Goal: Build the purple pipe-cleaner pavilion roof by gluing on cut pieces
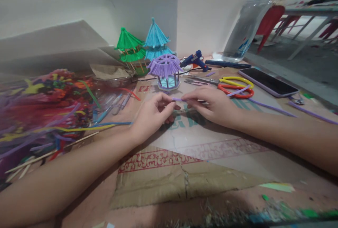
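A short purple pipe cleaner point(177, 99) is stretched between the fingertips of both hands, low over the cardboard. My left hand point(155, 114) pinches one end, its fingers curled. The other end sits in the closed fingertips of my right hand point(215, 105). Just behind them stands a small pavilion model point(166, 71) with a purple pipe-cleaner roof and a pale blue floor. Past my right hand lie scissors point(235, 86) with yellow and red handles, a loose purple strip resting across them.
Green point(130, 46) and blue point(157, 41) pagoda models stand against the wall. A blue glue gun point(196, 60), a phone point(268, 82) and a large clear bottle point(245, 27) are at the back right. Coloured pipe cleaners point(50, 108) and wooden sticks point(52, 153) heap up on the left.
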